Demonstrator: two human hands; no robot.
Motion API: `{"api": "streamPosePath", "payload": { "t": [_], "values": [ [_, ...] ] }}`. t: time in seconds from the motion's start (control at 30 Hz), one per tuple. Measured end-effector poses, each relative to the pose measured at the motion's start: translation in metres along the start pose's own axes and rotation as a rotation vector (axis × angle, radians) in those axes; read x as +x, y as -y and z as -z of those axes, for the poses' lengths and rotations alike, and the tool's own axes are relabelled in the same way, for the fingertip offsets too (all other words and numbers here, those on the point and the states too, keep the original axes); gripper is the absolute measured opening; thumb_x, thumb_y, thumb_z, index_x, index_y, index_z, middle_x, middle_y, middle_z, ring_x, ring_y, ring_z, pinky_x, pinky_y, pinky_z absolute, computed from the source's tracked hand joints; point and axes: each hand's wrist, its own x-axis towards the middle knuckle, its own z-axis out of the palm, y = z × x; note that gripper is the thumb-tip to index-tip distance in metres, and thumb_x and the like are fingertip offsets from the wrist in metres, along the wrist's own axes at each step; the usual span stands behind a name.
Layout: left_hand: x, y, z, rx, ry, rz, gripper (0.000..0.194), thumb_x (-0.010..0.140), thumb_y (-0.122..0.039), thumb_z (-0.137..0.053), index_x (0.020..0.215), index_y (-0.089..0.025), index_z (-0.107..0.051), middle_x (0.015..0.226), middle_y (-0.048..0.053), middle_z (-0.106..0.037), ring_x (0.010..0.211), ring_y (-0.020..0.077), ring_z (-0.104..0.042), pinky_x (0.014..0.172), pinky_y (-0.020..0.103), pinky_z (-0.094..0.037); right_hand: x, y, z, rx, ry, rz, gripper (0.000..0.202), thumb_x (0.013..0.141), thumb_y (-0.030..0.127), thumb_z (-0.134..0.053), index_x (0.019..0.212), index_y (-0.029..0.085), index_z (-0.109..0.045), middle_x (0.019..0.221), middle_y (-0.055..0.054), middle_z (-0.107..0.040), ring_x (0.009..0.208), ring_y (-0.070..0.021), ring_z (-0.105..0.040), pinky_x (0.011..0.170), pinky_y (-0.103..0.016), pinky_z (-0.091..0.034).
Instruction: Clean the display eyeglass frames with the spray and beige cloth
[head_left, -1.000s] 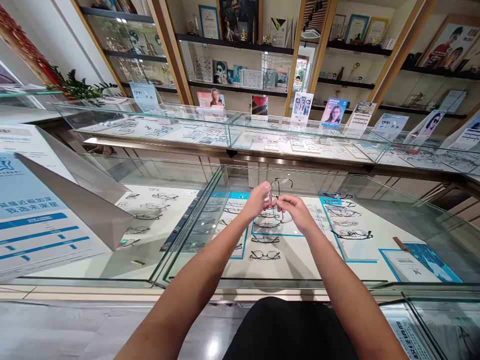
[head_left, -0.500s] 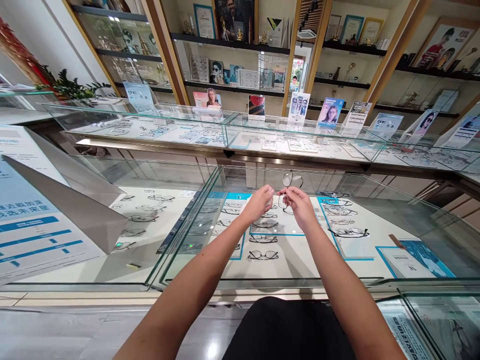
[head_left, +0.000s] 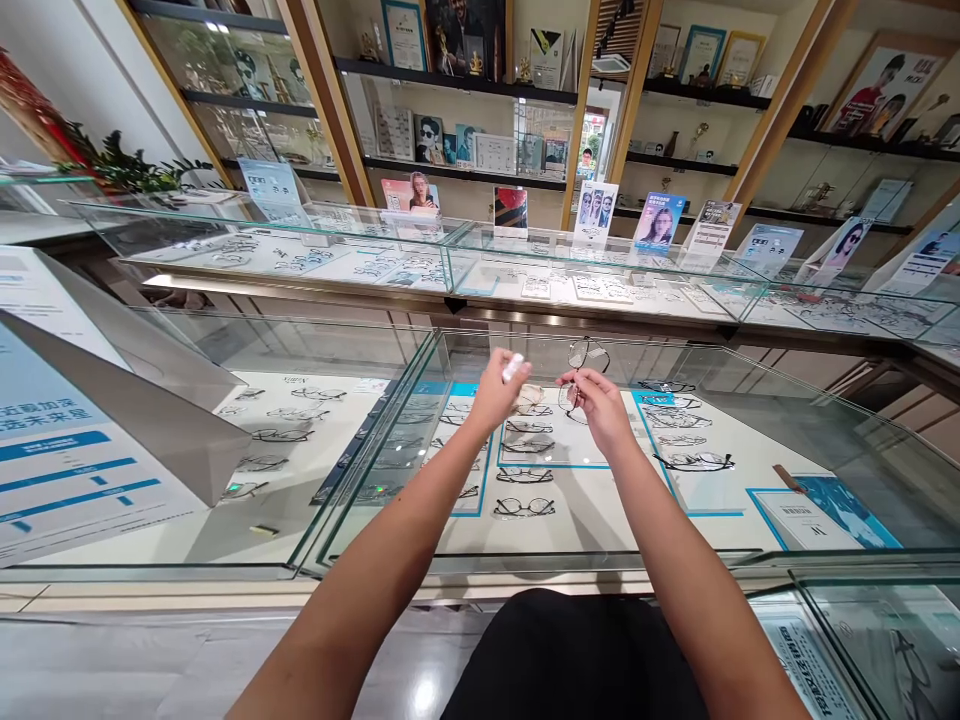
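A pair of glasses (head_left: 589,353) with thin dark rims is pinched in my right hand (head_left: 602,402). It is turned on end, one lens above my fingers and the other partly behind them. To its left, a short gap away, my left hand (head_left: 495,390) is closed around a small white object (head_left: 514,367), perhaps a folded tissue or cloth; its kind is unclear. Both hands hover over the glass display case (head_left: 570,565). Beneath them lie rows of glasses, including a dark-rimmed pair (head_left: 524,507) near the front.
A folded cardboard sign (head_left: 75,440) stands on the counter at the left. On the right of the case lies a blue and white card (head_left: 817,515). Across the aisle runs another glass counter (head_left: 337,285) with upright signs, backed by shelves (head_left: 457,90) of frames and trophies.
My left hand has moved left, away from the glasses, and the white object in it now shows. My right hand still holds the glasses in nearly the same place.
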Motion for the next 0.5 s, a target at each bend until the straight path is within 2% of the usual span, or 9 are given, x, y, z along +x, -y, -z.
{"api": "streamPosePath", "payload": {
  "t": [0.07, 0.13, 0.3, 0.4, 0.5],
  "values": [
    [0.012, 0.009, 0.013, 0.067, -0.153, -0.057, 0.03, 0.089, -0.038, -0.062, 0.107, -0.025, -0.041, 0.087, -0.002, -0.059, 0.074, 0.0145, -0.054, 0.071, 0.027, -0.04, 0.001, 0.0, 0.001, 0.019, -0.011, 0.004, 0.022, 0.086, 0.045, -0.069, 0.088, 0.024, -0.074, 0.098, -0.005, -0.076, 0.069, -0.0149, -0.054, 0.065, -0.031, -0.044],
    [0.022, 0.019, 0.026, 0.128, -0.251, -0.054, 0.028, 0.089, -0.029, -0.058, 0.108, -0.024, -0.038, 0.096, 0.001, -0.059, 0.079, 0.015, -0.054, 0.075, 0.028, -0.041, 0.002, 0.0, 0.003, 0.052, -0.014, 0.008, 0.02, 0.085, 0.044, -0.071, 0.087, 0.024, -0.074, 0.097, -0.005, -0.076, 0.068, -0.0143, -0.052, 0.064, -0.03, -0.042],
    [0.035, 0.038, 0.045, 0.219, -0.325, -0.097, 0.027, 0.091, -0.03, -0.058, 0.111, -0.022, -0.04, 0.109, 0.006, -0.058, 0.09, 0.0174, -0.056, 0.083, 0.031, -0.043, 0.006, -0.006, 0.007, 0.083, -0.03, -0.005, 0.021, 0.083, 0.044, -0.074, 0.085, 0.023, -0.075, 0.095, -0.005, -0.076, 0.068, -0.0137, -0.052, 0.062, -0.029, -0.039],
    [0.035, 0.044, 0.049, 0.328, -0.403, -0.126, 0.026, 0.09, -0.032, -0.062, 0.11, -0.022, -0.048, 0.111, 0.008, -0.062, 0.098, 0.0213, -0.058, 0.085, 0.033, -0.044, 0.008, -0.008, 0.008, 0.072, -0.04, -0.021, 0.022, 0.082, 0.045, -0.075, 0.084, 0.023, -0.075, 0.095, -0.005, -0.076, 0.069, -0.014, -0.053, 0.062, -0.03, -0.038],
    [0.036, 0.049, 0.052, 0.364, -0.455, -0.091, 0.026, 0.089, -0.031, -0.064, 0.111, -0.022, -0.055, 0.113, 0.008, -0.068, 0.105, 0.0246, -0.062, 0.088, 0.035, -0.046, 0.008, -0.008, 0.008, 0.067, -0.04, -0.021, 0.022, 0.082, 0.046, -0.075, 0.084, 0.024, -0.076, 0.092, -0.005, -0.076, 0.071, -0.0149, -0.055, 0.062, -0.03, -0.037]
  ]
}}
